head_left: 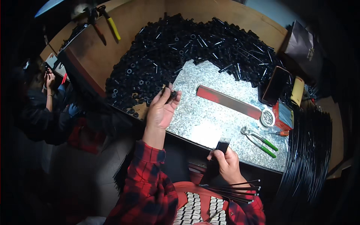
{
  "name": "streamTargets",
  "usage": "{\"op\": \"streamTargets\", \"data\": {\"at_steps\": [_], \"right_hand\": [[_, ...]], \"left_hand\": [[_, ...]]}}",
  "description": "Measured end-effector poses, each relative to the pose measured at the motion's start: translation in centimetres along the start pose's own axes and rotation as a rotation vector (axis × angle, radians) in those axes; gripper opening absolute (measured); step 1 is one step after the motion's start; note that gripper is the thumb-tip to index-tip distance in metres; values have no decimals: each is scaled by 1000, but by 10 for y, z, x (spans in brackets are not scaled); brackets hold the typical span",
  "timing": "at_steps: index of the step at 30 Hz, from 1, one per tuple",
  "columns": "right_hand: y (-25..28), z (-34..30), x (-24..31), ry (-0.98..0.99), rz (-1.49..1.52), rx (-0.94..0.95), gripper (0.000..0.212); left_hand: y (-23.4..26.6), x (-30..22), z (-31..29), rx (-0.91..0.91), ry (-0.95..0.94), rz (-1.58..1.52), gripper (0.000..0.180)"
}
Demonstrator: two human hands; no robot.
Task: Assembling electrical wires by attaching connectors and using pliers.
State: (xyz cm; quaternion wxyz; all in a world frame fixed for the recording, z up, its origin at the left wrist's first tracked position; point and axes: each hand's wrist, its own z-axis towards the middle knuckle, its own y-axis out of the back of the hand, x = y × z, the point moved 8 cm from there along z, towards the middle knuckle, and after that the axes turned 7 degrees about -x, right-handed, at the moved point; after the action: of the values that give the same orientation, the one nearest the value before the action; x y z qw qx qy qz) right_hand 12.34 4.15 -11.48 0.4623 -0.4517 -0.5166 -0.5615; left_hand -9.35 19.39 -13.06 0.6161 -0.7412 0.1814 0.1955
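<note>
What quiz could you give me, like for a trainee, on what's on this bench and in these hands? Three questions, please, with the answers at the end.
1. Which hand holds the black piece with comb-like teeth?
2. What colour are the handles of the pliers lying on the worktop?
A) yellow
B) green
C) blue
3. True or false: the long reddish bar rests on top of the heap of black pieces.

Key:
1. The right hand.
2. B.
3. False: the long reddish bar lies on the worktop, apart from the heap of black pieces.
</note>
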Motion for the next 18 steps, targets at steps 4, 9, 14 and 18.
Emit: {"op": "streamTargets", "data": {"at_steps": [4,9,14,18], "right_hand": [[1,-1,2,-14,14,-2,25],[-2,-1,8,-25,-34,46,22],[0,0,7,-26,-33,51,22],[2,1,8,-19,-40,45,22]], "left_hand": [[3,-1,4,102,-18,37,18],[9,-7,2,-84,-90,191,14],[-1,-11,-1,-106,-181,288,18],[1,-8,2,-159,-187,292,28]]}}
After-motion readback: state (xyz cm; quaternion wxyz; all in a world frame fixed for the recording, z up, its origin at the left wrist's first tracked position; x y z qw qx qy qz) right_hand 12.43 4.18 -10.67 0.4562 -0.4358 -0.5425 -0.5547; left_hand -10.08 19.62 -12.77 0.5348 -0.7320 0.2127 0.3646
